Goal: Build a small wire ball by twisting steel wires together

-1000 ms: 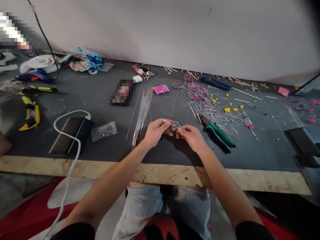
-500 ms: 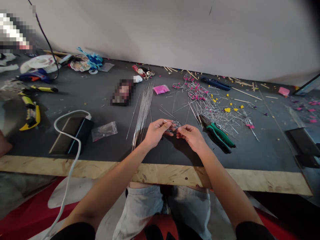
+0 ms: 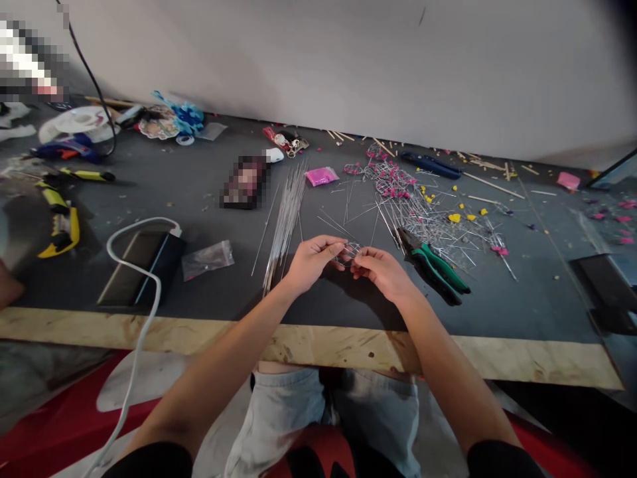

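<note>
Nearby, green pliers (image 3: 438,267) flank wire-pinching right hand (image 3: 381,269).

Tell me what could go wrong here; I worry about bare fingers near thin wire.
The bent wire piece pinched between left hand and right hand has free ends that might prick fingertips. The loose wire pile and pliers lie close to the right hand and could snag it.

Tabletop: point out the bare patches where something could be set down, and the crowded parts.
Bare: the dark strip of tabletop between the pliers and the wooden edge; also the patch between the plastic bag and the wire bundle. Crowded: the pin pile beyond the pliers, and the far left corner.
</note>
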`<state>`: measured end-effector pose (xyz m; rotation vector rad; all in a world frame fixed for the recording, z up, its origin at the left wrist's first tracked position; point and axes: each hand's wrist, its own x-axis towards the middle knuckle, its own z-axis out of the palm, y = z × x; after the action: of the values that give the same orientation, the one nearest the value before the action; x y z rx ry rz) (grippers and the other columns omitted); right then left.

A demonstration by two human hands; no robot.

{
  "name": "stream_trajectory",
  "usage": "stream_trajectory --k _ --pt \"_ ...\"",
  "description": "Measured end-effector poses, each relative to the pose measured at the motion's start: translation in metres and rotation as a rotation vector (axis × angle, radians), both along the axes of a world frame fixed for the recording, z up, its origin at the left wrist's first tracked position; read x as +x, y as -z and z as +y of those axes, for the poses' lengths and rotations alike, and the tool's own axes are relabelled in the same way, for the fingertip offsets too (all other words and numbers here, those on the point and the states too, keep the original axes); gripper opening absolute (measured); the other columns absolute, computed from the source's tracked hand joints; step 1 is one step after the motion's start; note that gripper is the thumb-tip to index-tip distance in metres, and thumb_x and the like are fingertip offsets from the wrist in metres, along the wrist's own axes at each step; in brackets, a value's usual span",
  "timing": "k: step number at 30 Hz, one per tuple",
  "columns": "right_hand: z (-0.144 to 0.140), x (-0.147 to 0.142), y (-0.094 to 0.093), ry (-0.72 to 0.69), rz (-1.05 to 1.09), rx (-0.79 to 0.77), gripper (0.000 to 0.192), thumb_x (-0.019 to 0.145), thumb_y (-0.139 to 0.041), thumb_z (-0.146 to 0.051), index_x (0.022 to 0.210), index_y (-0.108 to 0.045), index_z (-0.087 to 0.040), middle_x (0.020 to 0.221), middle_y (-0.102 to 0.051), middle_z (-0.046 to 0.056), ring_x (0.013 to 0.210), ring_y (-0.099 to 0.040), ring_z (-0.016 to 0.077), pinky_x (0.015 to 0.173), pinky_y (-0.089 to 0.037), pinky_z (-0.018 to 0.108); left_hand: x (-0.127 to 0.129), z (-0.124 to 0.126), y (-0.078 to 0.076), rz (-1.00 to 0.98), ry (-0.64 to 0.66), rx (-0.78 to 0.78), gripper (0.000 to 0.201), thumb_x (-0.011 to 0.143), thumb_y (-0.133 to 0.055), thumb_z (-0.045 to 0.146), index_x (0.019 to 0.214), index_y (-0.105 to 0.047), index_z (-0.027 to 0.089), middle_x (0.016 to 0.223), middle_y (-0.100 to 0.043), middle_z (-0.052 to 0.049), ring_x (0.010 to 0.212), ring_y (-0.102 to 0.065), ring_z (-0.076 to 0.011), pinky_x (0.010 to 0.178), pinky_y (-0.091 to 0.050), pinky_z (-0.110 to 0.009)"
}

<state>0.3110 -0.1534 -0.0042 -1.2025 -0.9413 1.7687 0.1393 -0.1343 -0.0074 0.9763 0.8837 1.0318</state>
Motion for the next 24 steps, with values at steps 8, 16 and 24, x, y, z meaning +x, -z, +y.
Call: stream_trajectory --k 8,16,24 --pt "0.0002 -0.0014 0.0028 -0.028 -0.067 0.017 0.009 0.069 -0.065 -0.025 0.069 -0.06 -0.018 0.063 -0.064 -0.001 0.059 -0.058 0.0101 0.061 -0.045 0.025 -0.0007 -0.0001 0.0016 0.071 0.01 0.075 0.025 0.077 -0.064 0.034 0.09 -0.067 0.013 0.081 -0.069 -0.007 0.068 -0.065 -0.014 0.055 -0.055 -0.025" --pt "-0.0006 -0.0042 -0.0021 -0.041 -0.113 0.029 0.005 0.067 -0.061 -0.021 0.066 -0.057 -0.018 0.062 -0.063 -0.001 0.057 -0.057 0.01 0.061 -0.045 0.025 0.0006 -0.0003 0.0029 0.091 0.03 0.092 0.025 0.077 -0.063 0.034 0.09 -0.067 0.013 0.078 -0.069 -0.006 0.07 -0.065 -0.015 0.055 -0.055 -0.026" --pt "-0.0008 -0.004 -0.0043 -0.069 -0.04 -0.013 0.013 0.068 -0.066 -0.026 0.068 -0.056 -0.018 0.064 -0.062 -0.001 0.061 -0.059 0.0119 0.052 -0.047 0.024 -0.0005 -0.0021 0.0013 0.127 0.016 0.116 0.025 0.078 -0.061 0.035 0.09 -0.067 0.014 0.08 -0.069 -0.006 0.069 -0.065 -0.0151 0.056 -0.055 -0.026"
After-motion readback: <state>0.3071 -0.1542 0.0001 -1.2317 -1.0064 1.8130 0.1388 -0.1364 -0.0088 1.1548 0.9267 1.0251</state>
